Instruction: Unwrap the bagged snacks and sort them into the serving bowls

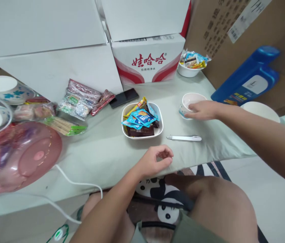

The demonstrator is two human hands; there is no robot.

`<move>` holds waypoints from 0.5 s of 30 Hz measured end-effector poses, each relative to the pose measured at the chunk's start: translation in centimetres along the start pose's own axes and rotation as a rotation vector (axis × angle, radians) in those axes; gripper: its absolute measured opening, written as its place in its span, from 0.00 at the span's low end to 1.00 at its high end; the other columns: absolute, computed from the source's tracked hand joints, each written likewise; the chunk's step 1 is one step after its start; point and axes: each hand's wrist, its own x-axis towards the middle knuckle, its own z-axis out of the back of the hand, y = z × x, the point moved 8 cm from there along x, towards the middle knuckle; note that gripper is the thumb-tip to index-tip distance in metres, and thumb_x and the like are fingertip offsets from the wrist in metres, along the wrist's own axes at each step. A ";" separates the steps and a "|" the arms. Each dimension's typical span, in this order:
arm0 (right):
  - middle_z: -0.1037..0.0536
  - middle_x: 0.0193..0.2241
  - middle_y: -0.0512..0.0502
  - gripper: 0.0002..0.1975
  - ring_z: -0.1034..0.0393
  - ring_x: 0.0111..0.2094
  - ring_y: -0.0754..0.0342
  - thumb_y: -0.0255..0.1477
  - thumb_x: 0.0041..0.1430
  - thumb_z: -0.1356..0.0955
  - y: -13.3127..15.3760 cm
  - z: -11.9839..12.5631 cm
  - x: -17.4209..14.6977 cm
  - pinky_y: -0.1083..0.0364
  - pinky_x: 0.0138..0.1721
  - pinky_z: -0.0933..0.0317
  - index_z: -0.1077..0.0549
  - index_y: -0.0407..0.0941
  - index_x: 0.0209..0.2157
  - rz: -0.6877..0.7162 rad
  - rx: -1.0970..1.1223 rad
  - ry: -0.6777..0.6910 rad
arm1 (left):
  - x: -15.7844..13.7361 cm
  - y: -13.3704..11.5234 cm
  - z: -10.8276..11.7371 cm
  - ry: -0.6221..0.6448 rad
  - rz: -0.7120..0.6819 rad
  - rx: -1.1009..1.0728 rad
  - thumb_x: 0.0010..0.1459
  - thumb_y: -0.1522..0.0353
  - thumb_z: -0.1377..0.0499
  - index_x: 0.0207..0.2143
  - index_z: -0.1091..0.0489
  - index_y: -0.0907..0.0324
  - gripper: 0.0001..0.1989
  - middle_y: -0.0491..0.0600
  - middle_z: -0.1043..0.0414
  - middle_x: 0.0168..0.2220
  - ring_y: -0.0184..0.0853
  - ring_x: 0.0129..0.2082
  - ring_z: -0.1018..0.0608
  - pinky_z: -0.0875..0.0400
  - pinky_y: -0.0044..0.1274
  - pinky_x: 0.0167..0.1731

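Observation:
My right hand is at a white paper cup with a blue pattern, its fingers closed on the cup's near right side and rim. Loosely curled, my left hand hovers by the front edge of the covered surface with nothing in it. A white bowl of blue, yellow and brown snack packets stands just beyond it. Between the bowl and my right arm lies a slim white utility knife.
At left are a pink plastic lid, packaged wooden sticks, wrapped snacks and a white cable. A black phone lies near boxes. On the right stand a blue bottle and another snack bowl.

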 end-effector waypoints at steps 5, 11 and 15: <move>0.23 0.52 0.25 0.20 0.33 0.57 0.39 0.30 0.69 0.38 -2.3 2.7 1.8 0.42 0.58 0.49 0.27 0.34 0.55 -0.128 -0.144 -0.239 | 0.0 -0.3 -0.2 0.028 0.002 0.013 0.53 0.65 0.39 0.32 0.29 0.61 0.07 0.48 0.28 0.31 0.32 0.33 0.27 0.31 0.26 0.40; 0.32 0.60 0.22 0.19 0.37 0.61 0.33 0.30 0.69 0.35 -6.2 5.4 4.6 0.41 0.48 0.44 0.24 0.33 0.55 -0.374 -0.054 -0.356 | 0.6 -0.4 0.0 0.015 -0.003 -0.029 0.54 0.65 0.39 0.31 0.29 0.61 0.08 0.48 0.28 0.31 0.32 0.33 0.28 0.31 0.25 0.39; 0.36 0.62 0.20 0.23 0.39 0.62 0.33 0.28 0.69 0.35 -7.9 5.8 5.9 0.42 0.45 0.43 0.32 0.32 0.61 -0.536 0.021 -0.415 | 0.7 -0.2 -0.1 0.027 0.013 -0.063 0.53 0.65 0.38 0.31 0.30 0.60 0.08 0.48 0.29 0.29 0.31 0.31 0.28 0.31 0.24 0.38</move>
